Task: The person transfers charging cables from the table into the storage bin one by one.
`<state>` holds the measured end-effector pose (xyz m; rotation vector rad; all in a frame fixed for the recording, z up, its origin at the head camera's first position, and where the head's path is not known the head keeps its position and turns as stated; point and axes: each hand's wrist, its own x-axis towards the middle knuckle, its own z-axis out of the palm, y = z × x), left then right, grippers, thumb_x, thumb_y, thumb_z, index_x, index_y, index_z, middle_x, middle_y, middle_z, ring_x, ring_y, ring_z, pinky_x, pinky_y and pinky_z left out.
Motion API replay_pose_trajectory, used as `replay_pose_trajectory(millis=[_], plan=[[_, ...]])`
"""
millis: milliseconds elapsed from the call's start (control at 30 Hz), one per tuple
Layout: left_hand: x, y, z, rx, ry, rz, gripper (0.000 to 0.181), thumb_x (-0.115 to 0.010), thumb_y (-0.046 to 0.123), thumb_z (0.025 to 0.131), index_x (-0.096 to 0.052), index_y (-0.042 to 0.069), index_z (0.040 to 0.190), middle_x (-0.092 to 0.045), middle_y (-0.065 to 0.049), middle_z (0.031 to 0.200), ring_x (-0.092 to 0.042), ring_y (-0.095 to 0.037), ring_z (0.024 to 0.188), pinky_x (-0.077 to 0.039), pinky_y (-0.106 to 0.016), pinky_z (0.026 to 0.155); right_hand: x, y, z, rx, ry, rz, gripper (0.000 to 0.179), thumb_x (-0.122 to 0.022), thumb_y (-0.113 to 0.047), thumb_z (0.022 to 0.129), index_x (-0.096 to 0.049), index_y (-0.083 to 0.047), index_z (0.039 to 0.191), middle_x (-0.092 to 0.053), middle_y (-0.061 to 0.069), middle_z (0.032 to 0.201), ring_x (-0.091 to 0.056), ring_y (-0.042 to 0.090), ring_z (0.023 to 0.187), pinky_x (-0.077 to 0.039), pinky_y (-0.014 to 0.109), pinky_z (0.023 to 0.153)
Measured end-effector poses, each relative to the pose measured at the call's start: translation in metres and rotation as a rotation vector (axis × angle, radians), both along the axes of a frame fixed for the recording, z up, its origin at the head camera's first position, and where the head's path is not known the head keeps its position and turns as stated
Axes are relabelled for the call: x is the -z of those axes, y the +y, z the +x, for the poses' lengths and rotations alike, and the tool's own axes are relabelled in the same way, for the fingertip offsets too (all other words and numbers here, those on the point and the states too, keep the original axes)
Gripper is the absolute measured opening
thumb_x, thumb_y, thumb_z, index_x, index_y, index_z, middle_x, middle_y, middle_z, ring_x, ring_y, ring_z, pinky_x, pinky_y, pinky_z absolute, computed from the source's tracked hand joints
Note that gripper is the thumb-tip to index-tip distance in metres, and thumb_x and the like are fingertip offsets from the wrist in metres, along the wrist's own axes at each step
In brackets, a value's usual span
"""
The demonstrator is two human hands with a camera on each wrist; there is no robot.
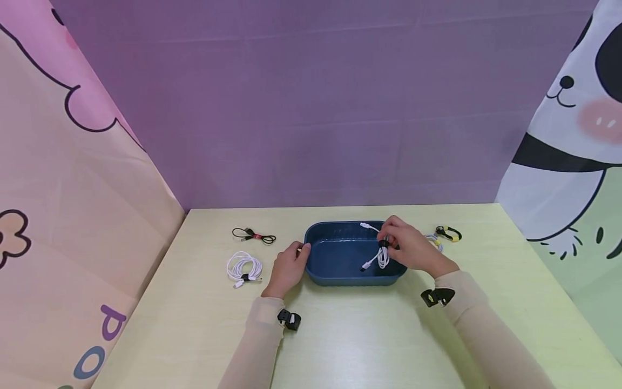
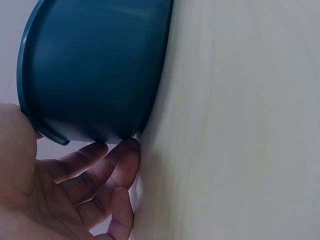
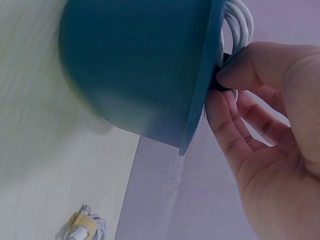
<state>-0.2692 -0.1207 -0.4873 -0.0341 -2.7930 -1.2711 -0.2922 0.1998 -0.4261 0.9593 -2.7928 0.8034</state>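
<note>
A dark blue oval-cornered basin [image 1: 340, 281] stands on the table. My left hand [image 1: 286, 267] holds its left end, thumb at the rim and fingertips against the outer wall [image 2: 95, 75]. Over the basin's right part, my right hand [image 1: 410, 248] pinches a coiled white cable [image 1: 383, 259] at its black tie [image 3: 220, 80]. Both plug ends of this cable stick out to the left. In the right wrist view the basin's wall [image 3: 135, 65] hides part of the coil. Whether the coil touches the basin's floor, I cannot tell.
Left of the basin lie a black cable with a red tie [image 1: 254, 235] and a coiled white cable with a black tie [image 1: 244, 268]. Beyond my right hand lie a white cable with a yellow tie [image 3: 87, 227] and a black-and-yellow cable [image 1: 449, 234]. A purple backdrop [image 1: 340, 108] rises behind the table.
</note>
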Motion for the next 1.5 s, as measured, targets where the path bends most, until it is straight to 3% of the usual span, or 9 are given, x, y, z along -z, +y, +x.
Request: replay_pose_trajectory(millis=[633,867,1067,1500], plan=[[0.001,0.001,-0.001,-0.001,-0.004,-0.001,0.043,-0.045,0.043,0.108,-0.067,0.009,0.123,-0.072,-0.009,0.098,-0.064,-0.024,0.087,-0.05,-0.039,0.079,0.004,-0.009,-0.009,-0.031,-0.047,0.19,0.026,-0.064,0.009,0.086,-0.07,-0.003,0.108,-0.055,0.007,0.113,-0.051,0.012,0.076,-0.046,0.029,0.07],[0.001,0.001,-0.002,0.002,-0.005,-0.007,0.043,-0.045,0.043,0.108,-0.067,0.008,0.123,-0.071,-0.009,0.097,-0.063,-0.024,0.086,-0.049,-0.038,0.077,0.004,-0.013,-0.011,-0.026,-0.027,0.266,0.025,-0.066,0.009,0.085,-0.071,-0.003,0.106,-0.058,0.008,0.11,-0.061,0.018,0.087,-0.056,0.039,0.084],[0.0,0.0,-0.002,0.007,-0.011,-0.011,0.044,-0.044,0.043,0.108,-0.066,0.008,0.124,-0.07,-0.009,0.095,-0.061,-0.023,0.083,-0.048,-0.036,0.075,0.007,-0.016,-0.013,-0.012,-0.026,0.339,0.023,-0.068,0.009,0.085,-0.072,-0.003,0.104,-0.058,0.008,0.106,-0.063,0.021,0.09,-0.057,0.041,0.09],[0.0,-0.001,-0.001,0.004,-0.013,0.006,0.045,-0.045,0.044,0.108,-0.066,0.008,0.123,-0.071,-0.009,0.098,-0.063,-0.024,0.086,-0.049,-0.038,0.078,0.009,-0.025,-0.011,-0.031,0.067,0.496,0.02,-0.063,0.014,0.088,-0.072,-0.002,0.096,-0.055,0.007,0.093,-0.062,0.021,0.081,-0.057,0.035,0.079]])
